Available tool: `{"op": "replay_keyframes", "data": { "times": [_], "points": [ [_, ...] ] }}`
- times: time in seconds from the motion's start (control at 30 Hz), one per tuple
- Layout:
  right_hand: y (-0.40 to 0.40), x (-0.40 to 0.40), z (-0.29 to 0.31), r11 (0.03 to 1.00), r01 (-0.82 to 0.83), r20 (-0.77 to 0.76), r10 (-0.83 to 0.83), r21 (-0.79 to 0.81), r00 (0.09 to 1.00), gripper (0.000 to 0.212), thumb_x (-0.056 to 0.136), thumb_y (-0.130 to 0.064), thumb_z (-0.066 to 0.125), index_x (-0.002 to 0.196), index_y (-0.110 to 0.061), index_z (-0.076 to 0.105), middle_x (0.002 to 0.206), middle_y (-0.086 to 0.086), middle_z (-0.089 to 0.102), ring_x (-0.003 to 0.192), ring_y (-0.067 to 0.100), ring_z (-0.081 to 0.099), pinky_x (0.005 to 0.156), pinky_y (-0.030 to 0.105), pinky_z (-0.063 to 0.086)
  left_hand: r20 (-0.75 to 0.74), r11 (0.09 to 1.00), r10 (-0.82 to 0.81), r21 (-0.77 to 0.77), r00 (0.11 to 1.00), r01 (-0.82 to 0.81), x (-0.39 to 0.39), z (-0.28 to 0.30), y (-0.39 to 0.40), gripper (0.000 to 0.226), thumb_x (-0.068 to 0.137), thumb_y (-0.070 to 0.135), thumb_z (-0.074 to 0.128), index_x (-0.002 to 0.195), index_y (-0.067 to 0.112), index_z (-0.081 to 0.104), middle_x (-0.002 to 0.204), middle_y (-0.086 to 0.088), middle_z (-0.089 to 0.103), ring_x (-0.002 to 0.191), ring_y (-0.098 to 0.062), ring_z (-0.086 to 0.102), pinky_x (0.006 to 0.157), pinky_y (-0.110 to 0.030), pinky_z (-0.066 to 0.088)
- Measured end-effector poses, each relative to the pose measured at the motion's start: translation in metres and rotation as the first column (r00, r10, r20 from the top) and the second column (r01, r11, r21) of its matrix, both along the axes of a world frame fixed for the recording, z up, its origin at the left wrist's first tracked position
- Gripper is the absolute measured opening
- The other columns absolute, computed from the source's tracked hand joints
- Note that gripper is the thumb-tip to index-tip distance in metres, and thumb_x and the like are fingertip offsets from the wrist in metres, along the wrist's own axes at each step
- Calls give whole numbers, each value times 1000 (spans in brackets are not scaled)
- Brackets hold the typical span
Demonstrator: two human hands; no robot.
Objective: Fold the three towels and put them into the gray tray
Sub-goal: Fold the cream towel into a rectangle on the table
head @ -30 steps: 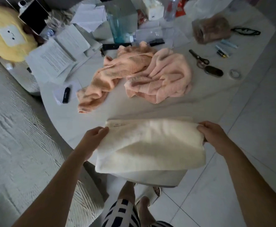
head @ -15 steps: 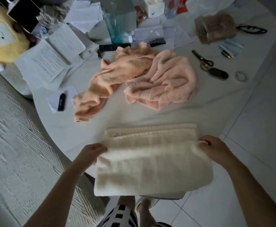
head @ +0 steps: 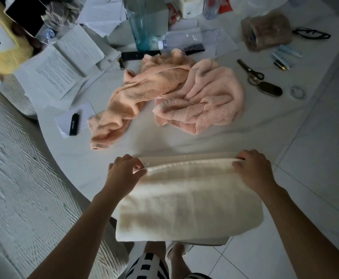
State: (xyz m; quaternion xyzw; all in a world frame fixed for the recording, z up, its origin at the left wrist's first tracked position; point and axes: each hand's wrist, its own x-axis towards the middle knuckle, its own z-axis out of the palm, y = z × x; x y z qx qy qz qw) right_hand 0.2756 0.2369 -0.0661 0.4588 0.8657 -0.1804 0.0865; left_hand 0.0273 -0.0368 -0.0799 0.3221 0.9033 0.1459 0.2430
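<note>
A cream towel [head: 188, 196] lies folded at the near edge of the white round table [head: 184, 141], its lower part hanging over the rim. My left hand [head: 124, 174] pinches its upper left corner. My right hand [head: 253, 168] grips the upper right corner. Both corners sit close to the far edge of the layer beneath. Behind it lie two crumpled towels: an orange-peach one [head: 136, 97] on the left and a pink one [head: 202, 101] on the right. No gray tray is clearly visible.
Scissors [head: 250, 72], a dark oval case [head: 271, 90] and small tubes [head: 285, 57] lie at the right. A black lighter [head: 74, 124], papers [head: 61, 71], a blue glass [head: 142, 23] and a yellow plush [head: 1, 43] crowd the left and back. A ribbed grey seat [head: 19, 188] stands left.
Both hands have carried the cream towel's near edge forward over the table, laying it onto the far layer. The view has tilted slightly.
</note>
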Motion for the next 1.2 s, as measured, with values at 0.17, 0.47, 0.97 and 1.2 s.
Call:
{"op": "replay_keyframes", "data": {
  "times": [0.17,0.47,0.97,1.2],
  "points": [
    [11,15,12,972,173,-299,-215,-162,930,4,86,-26,61,86,-27,58,76,-12,61,70,10,59,57,25,39,131,942,175,267,976,-205,-3,5,6,14,93,25,69,83,23,61,69,13,65,72,0,62,63,-7,41],
    [8,-10,-15,970,155,-313,-209,-189,926,14,94,-10,55,107,-5,59,98,18,69,91,36,64,74,36,45,-31,971,-3,239,1000,10,-14,-10,28,9,95,16,65,96,7,66,93,-6,70,90,-30,59,74,-43,50],
    [18,-24,-28,987,114,-256,-83,109,963,13,91,-12,57,101,-3,59,97,21,64,95,42,58,75,43,47,-123,954,-259,123,958,274,-37,-5,54,9,93,20,64,98,15,60,105,-1,66,96,-26,59,76,-40,51],
    [17,-10,-37,942,337,-255,-325,1,911,18,93,-18,50,105,-7,59,94,21,67,88,42,63,72,42,48,-49,1000,24,-7,999,-24,-41,-16,59,11,97,27,53,90,20,50,69,0,59,71,-32,59,64,-37,47]
  ]
}}
